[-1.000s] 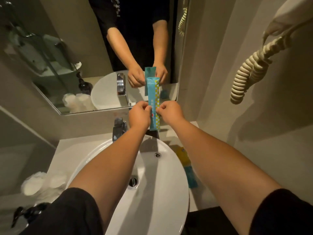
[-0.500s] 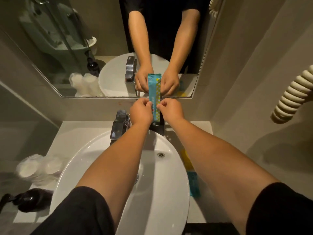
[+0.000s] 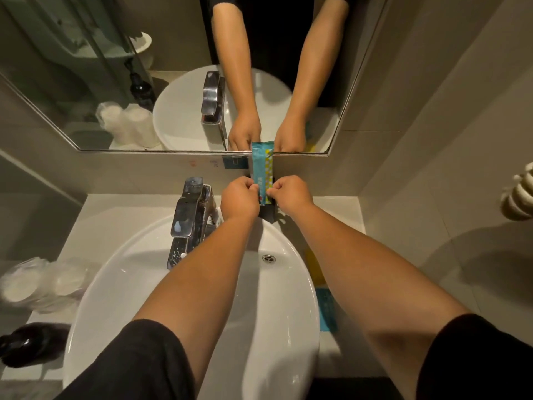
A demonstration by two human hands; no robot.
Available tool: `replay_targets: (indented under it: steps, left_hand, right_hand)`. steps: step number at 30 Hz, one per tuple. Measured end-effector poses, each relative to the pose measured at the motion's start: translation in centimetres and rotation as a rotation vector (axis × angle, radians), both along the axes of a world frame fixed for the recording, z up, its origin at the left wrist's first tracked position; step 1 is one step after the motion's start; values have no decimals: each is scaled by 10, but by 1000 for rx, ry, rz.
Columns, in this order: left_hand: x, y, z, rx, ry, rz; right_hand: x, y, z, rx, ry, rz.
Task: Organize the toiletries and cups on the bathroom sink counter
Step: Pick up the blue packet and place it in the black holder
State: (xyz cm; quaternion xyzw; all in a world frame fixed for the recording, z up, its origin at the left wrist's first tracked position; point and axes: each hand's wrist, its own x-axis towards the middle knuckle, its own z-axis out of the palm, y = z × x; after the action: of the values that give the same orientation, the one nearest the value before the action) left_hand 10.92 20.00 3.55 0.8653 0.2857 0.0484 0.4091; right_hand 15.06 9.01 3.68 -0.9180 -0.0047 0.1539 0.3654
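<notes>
Both hands pinch one teal packet (image 3: 262,174) upright at the back of the counter (image 3: 109,215), the left hand (image 3: 239,197) on its left edge and the right hand (image 3: 290,194) on its right, fingers closed on it. Over the last second the packet has come down: its top, which stood well up the mirror (image 3: 86,82), now only just crosses the mirror's lower edge, and its foot sits at the mouth of a dark holder (image 3: 266,215) against the wall. I judge it is being stood in that holder, so this item is nearly placed; whether it touches bottom is hidden by the hands

Outward, the faucet (image 3: 190,209) stands just left of the left hand, close enough to brush on the way back. Basin (image 3: 144,284) fills the middle. Right of it a narrow strip holds a yellow item (image 3: 313,267) and another teal packet (image 3: 327,310), near the right forearm. Wrapped cups (image 3: 34,284) and a dark bottle (image 3: 26,345) lie on the roomier left side
</notes>
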Motion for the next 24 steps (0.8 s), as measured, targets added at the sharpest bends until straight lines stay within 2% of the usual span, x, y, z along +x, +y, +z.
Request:
replay_targets:
  steps: [8, 17, 24]
  left_hand:
    - [1, 3, -12, 41, 44, -3]
    - [9, 7, -22, 88, 95, 10]
    - [10, 8, -23, 113, 119, -2]
  right_hand:
    - [5, 7, -7, -33, 52, 22]
    - [4, 12, -6, -191, -13, 73]
    - [4, 3, -6, -84, -72, 103]
